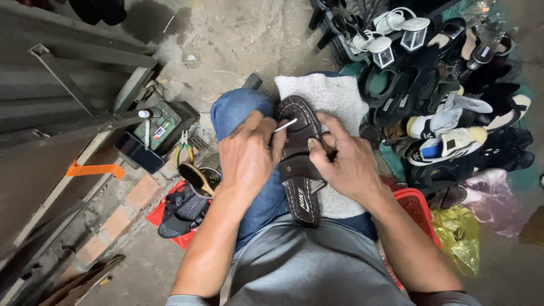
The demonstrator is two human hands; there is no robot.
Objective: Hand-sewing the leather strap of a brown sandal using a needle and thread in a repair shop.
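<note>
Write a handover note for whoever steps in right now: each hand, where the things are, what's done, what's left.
Left hand: pinches a thin white tool, its tip on the strap of the brown sandal.
Right hand: grip on the sandal's strap, steadying it.
The sandal lies on a white cloth across the lap.
Brush and pliers lie to the left; a pile of shoes to the right.
Done: white stitching shows along the sandal's edge.
Left: cannot tell how much.
</note>
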